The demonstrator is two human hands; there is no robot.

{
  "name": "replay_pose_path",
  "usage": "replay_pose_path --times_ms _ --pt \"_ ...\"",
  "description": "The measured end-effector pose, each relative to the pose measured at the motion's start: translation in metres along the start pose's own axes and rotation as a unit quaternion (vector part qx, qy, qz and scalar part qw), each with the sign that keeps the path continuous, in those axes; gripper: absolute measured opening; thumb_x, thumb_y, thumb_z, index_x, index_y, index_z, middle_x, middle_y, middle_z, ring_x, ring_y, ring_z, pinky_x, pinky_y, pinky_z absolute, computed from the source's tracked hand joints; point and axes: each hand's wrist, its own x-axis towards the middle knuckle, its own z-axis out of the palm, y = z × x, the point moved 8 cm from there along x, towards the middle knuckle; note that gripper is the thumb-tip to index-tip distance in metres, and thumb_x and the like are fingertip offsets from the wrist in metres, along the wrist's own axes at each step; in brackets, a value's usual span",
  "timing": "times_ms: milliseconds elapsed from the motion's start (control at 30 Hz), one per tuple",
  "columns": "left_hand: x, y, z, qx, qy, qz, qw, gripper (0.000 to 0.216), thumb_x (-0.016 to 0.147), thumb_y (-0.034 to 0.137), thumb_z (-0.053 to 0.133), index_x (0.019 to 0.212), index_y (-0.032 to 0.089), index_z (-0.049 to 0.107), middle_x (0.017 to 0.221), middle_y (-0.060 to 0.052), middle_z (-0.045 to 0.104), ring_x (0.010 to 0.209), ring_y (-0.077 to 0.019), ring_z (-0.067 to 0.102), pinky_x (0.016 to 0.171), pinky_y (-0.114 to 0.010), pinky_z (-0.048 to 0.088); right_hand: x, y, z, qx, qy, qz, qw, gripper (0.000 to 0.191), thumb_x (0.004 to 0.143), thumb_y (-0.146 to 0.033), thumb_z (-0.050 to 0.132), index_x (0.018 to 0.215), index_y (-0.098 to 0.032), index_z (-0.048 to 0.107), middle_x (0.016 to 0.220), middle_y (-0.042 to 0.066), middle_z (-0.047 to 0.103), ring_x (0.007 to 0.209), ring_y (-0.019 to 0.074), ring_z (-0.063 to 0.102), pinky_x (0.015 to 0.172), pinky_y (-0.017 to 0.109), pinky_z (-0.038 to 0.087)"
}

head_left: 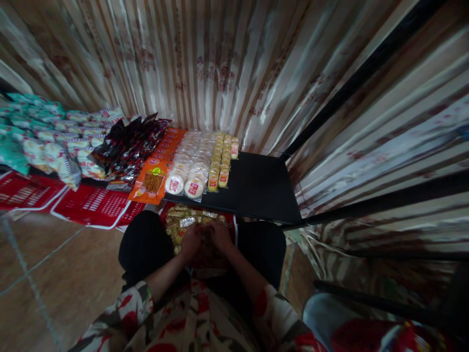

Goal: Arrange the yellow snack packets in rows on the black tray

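Between my knees sits a red bag (234, 226) full of small gold-wrapped snacks (179, 222). My left hand (192, 238) and my right hand (220, 233) meet above it, fingers curled inward and nearly touching. Whatever lies between the fingertips is too dark and small to name. Just ahead, on the black shelf (264, 186), stand rows of yellow wrapped snacks (219, 164). To their left are rows of round white crackers (193, 186) in clear wrappers, with red labels.
Further left on the shelf lie orange snack packets (152, 181), dark shiny packets (134, 146), white striped packets (66, 156) and green packets (14, 146). Red printed sheets (98, 203) hang from its front edge. Black bars (351, 88) and a striped curtain (220, 63) enclose the back and right.
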Motion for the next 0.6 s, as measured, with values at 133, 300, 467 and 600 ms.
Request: replay_pose_path --times_ms 133,300,467,600 --pt "0.008 0.0 0.007 -0.04 -0.046 0.011 0.998 0.035 0.085 0.028 0.043 0.116 0.015 0.052 0.12 -0.011 0.059 0.114 -0.0209 0.051 0.098 -0.033 0.036 -0.009 -0.012 -0.029 -0.011 0.036 -0.074 0.997 0.02 0.085 -0.014 0.042 0.083 -0.018 0.062 0.088 0.006 0.062 0.091 0.0192 0.053 0.083 0.03 0.038" --pt "0.004 0.023 0.024 -0.168 -0.14 0.104 0.97 0.03 0.078 0.032 0.055 0.104 0.02 0.06 0.102 -0.004 0.067 0.092 -0.0173 0.061 0.084 -0.029 0.045 -0.018 -0.02 -0.06 0.002 0.087 -0.125 0.988 0.023 0.088 -0.017 0.037 0.081 -0.02 0.059 0.083 0.005 0.059 0.083 0.0192 0.049 0.078 0.03 0.039" --pt "-0.006 0.04 0.026 -0.224 -0.185 0.089 0.953 0.021 0.073 0.031 0.059 0.089 0.018 0.064 0.09 -0.003 0.069 0.083 -0.0177 0.062 0.076 -0.029 0.047 -0.023 -0.02 -0.083 0.001 0.094 -0.142 0.985 0.024 0.089 -0.021 0.035 0.08 -0.02 0.057 0.079 0.004 0.057 0.079 0.0188 0.049 0.078 0.031 0.039" --pt "-0.009 0.055 0.016 -0.237 -0.163 0.098 0.953 0.015 0.072 0.026 0.058 0.084 0.017 0.06 0.086 -0.002 0.067 0.081 -0.0154 0.06 0.073 -0.026 0.047 -0.028 -0.022 -0.1 0.035 0.125 -0.124 0.984 0.021 0.087 -0.023 0.038 0.09 -0.02 0.059 0.088 0.005 0.061 0.085 0.0195 0.052 0.083 0.033 0.041"
